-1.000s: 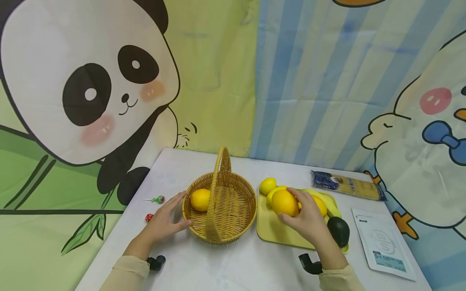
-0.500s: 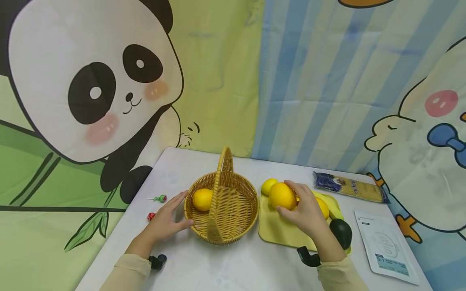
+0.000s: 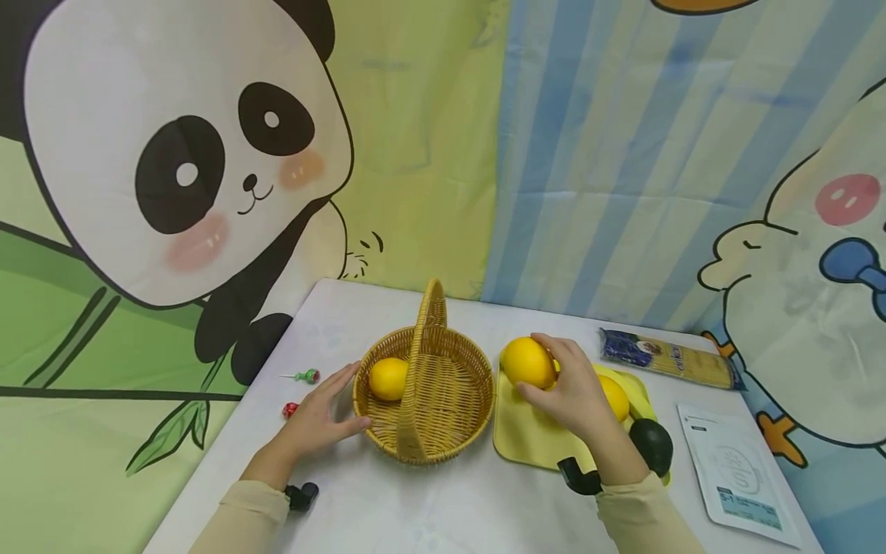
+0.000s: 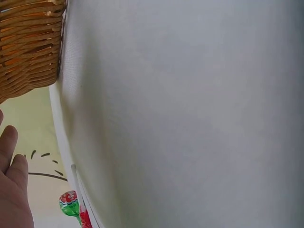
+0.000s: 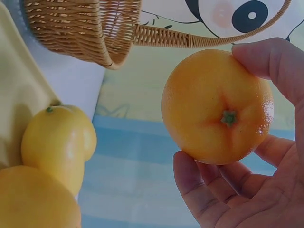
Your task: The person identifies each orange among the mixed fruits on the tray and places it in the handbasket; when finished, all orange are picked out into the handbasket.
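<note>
My right hand (image 3: 569,392) holds an orange (image 3: 527,362) between thumb and fingertips above the far left of the yellow tray (image 3: 519,438). In the right wrist view, the green stem end of this orange faces the camera. My left hand (image 3: 320,415) lies at the left side of the wicker basket (image 3: 443,408), thumb by the near rim and fingers extended along the outside. Inside the basket, left of its upright handle, sits one orange (image 3: 389,379). Another orange (image 3: 614,398), bananas (image 3: 638,392) and an avocado (image 3: 652,446) lie on the tray, partly hidden by my right hand.
Two lollipops, one green (image 3: 308,376) and one red (image 3: 289,410), lie left of the basket. A pasta packet (image 3: 671,359) rests behind the tray, and a white pouch (image 3: 739,473) to its right. A printed curtain (image 3: 422,192) hangs behind the table.
My right hand has carried the orange left and away from me, up over the tray's far left corner. The left hand stays at the basket. The view has shifted slightly.
</note>
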`<control>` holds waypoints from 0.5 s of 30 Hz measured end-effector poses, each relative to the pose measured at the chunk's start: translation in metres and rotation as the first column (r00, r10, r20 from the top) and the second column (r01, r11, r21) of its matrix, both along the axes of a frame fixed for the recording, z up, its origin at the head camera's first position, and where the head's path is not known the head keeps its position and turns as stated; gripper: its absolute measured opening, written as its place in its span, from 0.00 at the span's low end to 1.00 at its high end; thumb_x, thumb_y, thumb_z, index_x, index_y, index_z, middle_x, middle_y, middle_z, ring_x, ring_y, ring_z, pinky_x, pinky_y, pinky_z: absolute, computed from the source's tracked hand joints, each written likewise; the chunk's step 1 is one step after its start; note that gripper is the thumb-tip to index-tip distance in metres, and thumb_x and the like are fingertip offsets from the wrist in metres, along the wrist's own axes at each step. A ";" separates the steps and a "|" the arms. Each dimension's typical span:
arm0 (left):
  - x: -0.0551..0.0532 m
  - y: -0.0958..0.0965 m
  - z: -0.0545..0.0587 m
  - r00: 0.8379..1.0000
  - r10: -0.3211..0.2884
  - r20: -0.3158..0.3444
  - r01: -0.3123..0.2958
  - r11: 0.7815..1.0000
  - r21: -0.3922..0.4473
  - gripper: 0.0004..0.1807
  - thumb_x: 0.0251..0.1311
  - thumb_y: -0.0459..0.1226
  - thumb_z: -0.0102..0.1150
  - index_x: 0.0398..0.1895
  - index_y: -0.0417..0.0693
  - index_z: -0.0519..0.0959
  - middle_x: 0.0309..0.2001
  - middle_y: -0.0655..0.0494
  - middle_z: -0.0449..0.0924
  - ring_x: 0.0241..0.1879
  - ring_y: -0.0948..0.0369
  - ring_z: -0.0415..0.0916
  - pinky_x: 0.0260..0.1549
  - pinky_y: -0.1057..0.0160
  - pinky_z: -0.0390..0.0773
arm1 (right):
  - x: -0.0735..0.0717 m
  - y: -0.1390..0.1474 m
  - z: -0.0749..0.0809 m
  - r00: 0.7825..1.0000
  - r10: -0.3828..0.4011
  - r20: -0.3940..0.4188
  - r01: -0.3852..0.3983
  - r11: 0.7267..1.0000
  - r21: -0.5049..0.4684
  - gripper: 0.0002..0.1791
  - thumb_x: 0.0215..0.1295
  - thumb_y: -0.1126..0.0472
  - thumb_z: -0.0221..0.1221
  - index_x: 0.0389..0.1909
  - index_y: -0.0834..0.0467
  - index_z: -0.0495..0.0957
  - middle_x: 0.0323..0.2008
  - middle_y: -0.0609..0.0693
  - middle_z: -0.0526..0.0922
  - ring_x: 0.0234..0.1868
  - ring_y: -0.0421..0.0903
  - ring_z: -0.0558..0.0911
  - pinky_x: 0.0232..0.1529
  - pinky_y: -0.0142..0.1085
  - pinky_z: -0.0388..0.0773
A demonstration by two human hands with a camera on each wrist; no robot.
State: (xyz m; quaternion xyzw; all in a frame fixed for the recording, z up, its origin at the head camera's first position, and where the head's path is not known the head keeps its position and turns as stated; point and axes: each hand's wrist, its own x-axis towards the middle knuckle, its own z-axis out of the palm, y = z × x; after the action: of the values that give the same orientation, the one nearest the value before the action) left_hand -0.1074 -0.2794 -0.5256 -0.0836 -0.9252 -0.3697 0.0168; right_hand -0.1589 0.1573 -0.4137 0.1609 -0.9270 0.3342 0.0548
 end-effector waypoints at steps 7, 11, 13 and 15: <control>0.000 0.000 -0.001 1.000 0.009 0.011 -0.009 1.000 0.001 0.58 0.53 0.63 0.75 0.84 0.61 0.56 0.83 0.47 0.58 0.81 0.40 0.56 0.73 0.28 0.61 | -0.006 -0.009 0.002 1.000 0.030 -0.009 -0.030 0.999 -0.010 0.45 0.56 0.52 0.77 0.75 0.51 0.70 0.67 0.59 0.74 0.61 0.57 0.76 0.53 0.51 0.82; 0.001 0.001 0.000 1.000 0.014 0.017 -0.014 1.000 -0.003 0.58 0.53 0.63 0.75 0.84 0.62 0.56 0.83 0.48 0.58 0.81 0.40 0.56 0.73 0.28 0.62 | -0.010 -0.016 0.003 0.999 0.046 -0.015 -0.046 0.999 -0.014 0.45 0.56 0.52 0.77 0.75 0.50 0.70 0.67 0.59 0.74 0.61 0.57 0.76 0.54 0.52 0.81; 0.001 0.001 0.001 1.000 0.017 0.020 -0.017 1.000 0.001 0.58 0.52 0.63 0.75 0.84 0.62 0.56 0.83 0.48 0.58 0.81 0.40 0.56 0.73 0.28 0.61 | -0.011 -0.020 0.005 0.999 0.052 -0.013 -0.052 0.999 -0.016 0.45 0.56 0.52 0.77 0.75 0.50 0.70 0.68 0.58 0.73 0.61 0.57 0.76 0.54 0.53 0.81; 0.001 0.002 0.002 1.000 0.020 0.024 -0.020 1.000 0.000 0.59 0.52 0.63 0.75 0.84 0.62 0.56 0.83 0.49 0.57 0.81 0.40 0.56 0.73 0.28 0.61 | -0.013 -0.023 0.006 0.998 0.055 -0.007 -0.056 0.998 -0.018 0.45 0.56 0.52 0.77 0.75 0.49 0.69 0.68 0.58 0.73 0.62 0.57 0.76 0.55 0.54 0.81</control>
State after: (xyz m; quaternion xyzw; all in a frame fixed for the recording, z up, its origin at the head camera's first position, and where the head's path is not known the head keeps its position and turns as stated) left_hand -0.1059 -0.2776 -0.5236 -0.0698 -0.9261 -0.3706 0.0094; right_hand -0.1715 0.1339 -0.4075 0.1871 -0.9190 0.3434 0.0499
